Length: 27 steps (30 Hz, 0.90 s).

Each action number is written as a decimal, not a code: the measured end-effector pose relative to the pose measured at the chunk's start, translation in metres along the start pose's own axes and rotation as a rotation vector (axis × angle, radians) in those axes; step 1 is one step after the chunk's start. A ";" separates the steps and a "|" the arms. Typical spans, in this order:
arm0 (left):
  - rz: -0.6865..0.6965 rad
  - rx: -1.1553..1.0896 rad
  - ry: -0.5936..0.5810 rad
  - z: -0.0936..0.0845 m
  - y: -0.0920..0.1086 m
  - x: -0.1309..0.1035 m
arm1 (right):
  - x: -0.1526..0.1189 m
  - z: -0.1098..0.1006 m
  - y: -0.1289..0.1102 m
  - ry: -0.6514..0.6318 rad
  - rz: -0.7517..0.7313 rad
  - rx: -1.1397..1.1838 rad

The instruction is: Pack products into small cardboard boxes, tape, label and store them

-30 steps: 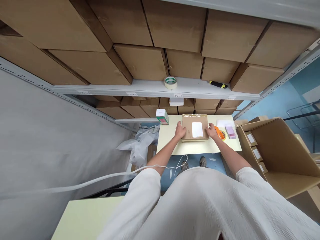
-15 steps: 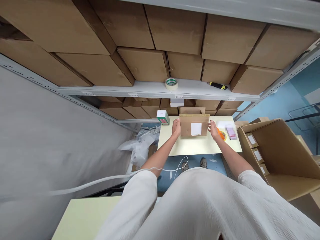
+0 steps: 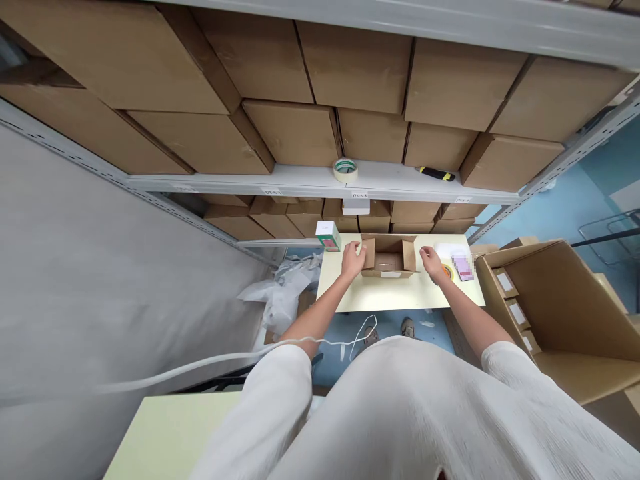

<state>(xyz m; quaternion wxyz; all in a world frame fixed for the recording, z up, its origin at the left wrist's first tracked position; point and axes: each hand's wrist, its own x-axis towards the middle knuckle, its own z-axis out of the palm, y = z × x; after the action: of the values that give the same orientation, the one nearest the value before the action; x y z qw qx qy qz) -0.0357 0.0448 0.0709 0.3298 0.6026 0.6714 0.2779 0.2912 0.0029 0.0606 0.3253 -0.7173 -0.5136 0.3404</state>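
Note:
An open cardboard box [image 3: 389,273] stands upright on the pale yellow table [image 3: 400,297], its side flaps spread and its inside showing. My left hand [image 3: 353,259] is at the box's left flap, thumb and fingers apart. On the other side, my right hand [image 3: 431,260] is a little away from the right flap, fingers curled; whether anything is in them is too small to tell. A roll of orange-yellow tape [image 3: 447,271] lies beside my right wrist. Left of the box stands a small green and white box [image 3: 328,236].
A pink packet [image 3: 463,267] lies at the table's right. Beyond is a shelf [image 3: 300,177] of cartons with a tape roll [image 3: 345,170] and a cutter [image 3: 435,174]. A large open carton [image 3: 575,293] stands right; a white cable [image 3: 200,363] crosses at left.
The box has turned from its labelled side facing me to its open top facing up. My right hand has moved off its edge, and my left hand now rests by the left flap.

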 end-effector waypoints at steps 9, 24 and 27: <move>0.552 0.392 -0.441 -0.006 0.034 -0.007 | -0.009 0.016 -0.055 -0.337 -0.401 -0.467; 0.426 0.802 -0.300 -0.032 0.013 -0.023 | -0.034 -0.010 -0.051 -0.126 -0.499 -0.946; 0.378 0.818 -0.348 -0.032 0.011 -0.017 | -0.029 -0.013 -0.042 -0.198 -0.431 -0.985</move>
<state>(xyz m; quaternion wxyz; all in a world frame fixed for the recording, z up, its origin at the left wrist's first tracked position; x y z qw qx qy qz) -0.0530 0.0296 0.1016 0.1169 0.8319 0.5393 -0.0591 0.2739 -0.0156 0.1065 -0.0367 -0.6279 -0.7757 0.0511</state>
